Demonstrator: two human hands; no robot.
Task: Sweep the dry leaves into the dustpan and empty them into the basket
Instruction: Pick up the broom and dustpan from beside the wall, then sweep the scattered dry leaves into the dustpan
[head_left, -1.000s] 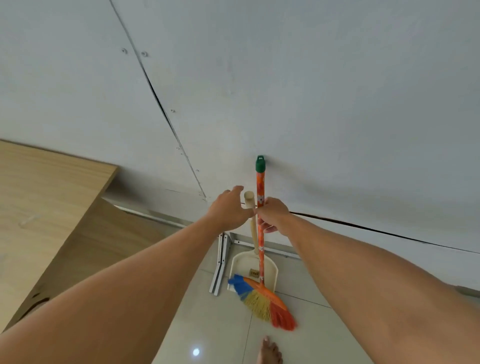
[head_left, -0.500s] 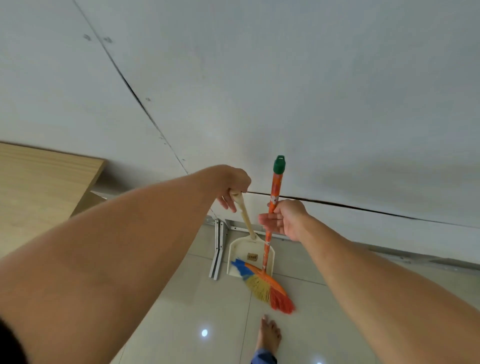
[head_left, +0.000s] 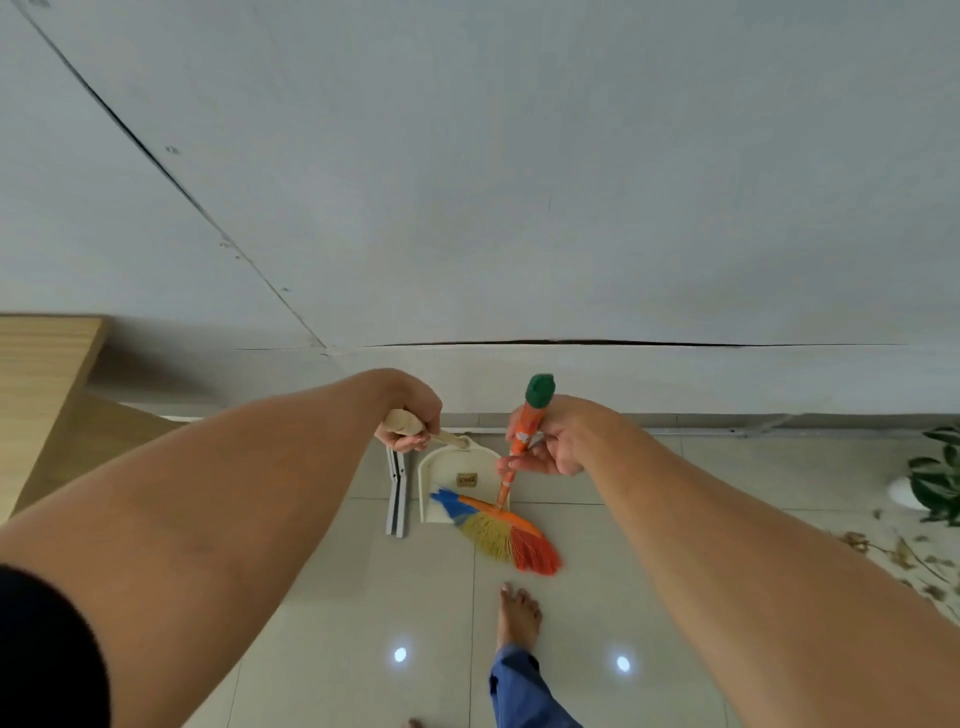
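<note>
Observed left hand (head_left: 410, 422) clenched round dustpan (head_left: 451, 470) handle, right hand (head_left: 553, 441) round broom (head_left: 493, 532) shaft. Located dry leaves (head_left: 904, 557) on floor (head_left: 332, 597), far right. Recommend carrying both over, seating pan lip flat.

We stretch both bare forearms forward and down. Our left hand (head_left: 410, 410) curls its fingers round the cream plastic dustpan handle (head_left: 402, 422), knuckles turned upward. Our right hand (head_left: 563, 441) grips the green-capped orange broom stick (head_left: 525, 431) just below its top. Our bare foot (head_left: 519, 616) is planted below the hands.
</note>
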